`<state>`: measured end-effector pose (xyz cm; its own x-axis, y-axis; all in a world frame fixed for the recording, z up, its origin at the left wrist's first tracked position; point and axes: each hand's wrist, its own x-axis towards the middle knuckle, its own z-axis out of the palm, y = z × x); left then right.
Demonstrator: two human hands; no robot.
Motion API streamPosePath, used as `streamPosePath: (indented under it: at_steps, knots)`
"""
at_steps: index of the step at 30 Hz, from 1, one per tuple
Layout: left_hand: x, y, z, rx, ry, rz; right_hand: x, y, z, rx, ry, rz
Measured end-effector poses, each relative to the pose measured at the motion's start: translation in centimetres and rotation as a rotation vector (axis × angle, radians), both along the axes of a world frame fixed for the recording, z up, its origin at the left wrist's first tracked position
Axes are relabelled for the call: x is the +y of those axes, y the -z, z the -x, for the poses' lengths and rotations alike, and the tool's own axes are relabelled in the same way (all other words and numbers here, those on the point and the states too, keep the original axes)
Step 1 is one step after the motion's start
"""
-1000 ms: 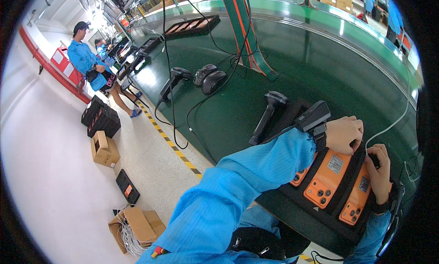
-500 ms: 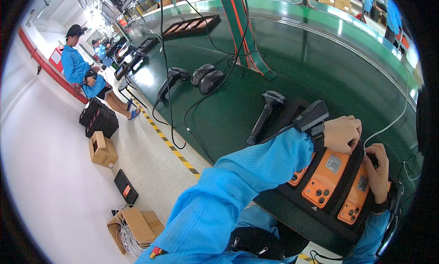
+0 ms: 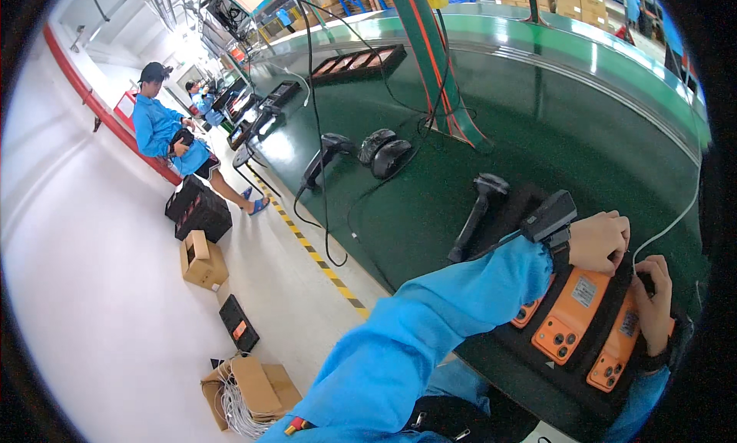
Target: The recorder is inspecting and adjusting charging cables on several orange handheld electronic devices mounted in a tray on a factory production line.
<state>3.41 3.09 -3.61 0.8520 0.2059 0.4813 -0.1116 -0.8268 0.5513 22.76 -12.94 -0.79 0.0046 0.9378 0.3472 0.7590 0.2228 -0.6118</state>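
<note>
Orange rectangular phone-like devices lie backs-up in a black foam tray (image 3: 537, 370) on the dark green conveyor table (image 3: 553, 136), and both hands work at their far ends. The left hand (image 3: 599, 239), in a long blue sleeve (image 3: 430, 328) with a black wrist-worn unit (image 3: 550, 216) strapped just behind it, rests with its fingers curled down onto the top edge of the middle orange device (image 3: 572, 316); whether they pinch it or only press cannot be told. The right hand (image 3: 654, 305) lies along the rightmost orange device (image 3: 618, 351), fingers bent over its upper end, the thumb side hidden (the fisheye rim cuts much of it away), so its grip is likewise unclear. A third orange device (image 3: 528, 312) peeps out beneath the left forearm, just beside the middle one.

As for progress, all three devices sit seated in the tray, and none is lifted, so the handling appears to be in its middle stage: devices placed, hands at them, nothing visibly taken out.

Beyond the left fingertips stands a black handheld barcode scanner (image 3: 477, 213) on its rest, with a second black scanner (image 3: 326, 155) and two black rounded mouse-like units (image 3: 388, 151) farther off. Across the aisle a person in a blue smock (image 3: 157, 128) stands near black crates (image 3: 198, 209) and brown cardboard boxes (image 3: 203, 259).
</note>
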Motion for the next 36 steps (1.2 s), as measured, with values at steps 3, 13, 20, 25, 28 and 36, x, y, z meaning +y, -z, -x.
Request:
streamPosePath:
  at_steps: [3,13,20,25,28,36]
  knots:
    - [-0.02,-0.02,0.03,-0.006,0.002,0.005,-0.05,-0.17,-0.02,0.01,0.006,0.035]
    - [-0.32,-0.12,0.22,-0.035,0.004,-0.05,-0.03,-0.14,-0.12,0.002,-0.004,0.027]
    - [-0.22,0.15,0.12,-0.026,-0.015,-0.066,-0.09,-0.32,0.06,0.0,0.004,0.044]
    - [-0.22,0.19,0.12,-0.033,-0.012,-0.083,-0.09,-0.26,0.02,-0.004,0.009,0.039]
    - [-0.26,0.14,0.15,-0.034,-0.012,-0.087,-0.11,-0.37,0.15,-0.004,0.004,0.03]
    - [-0.43,0.25,0.1,-0.019,-0.041,-0.06,0.02,-0.38,0.24,-0.013,-0.006,0.02]
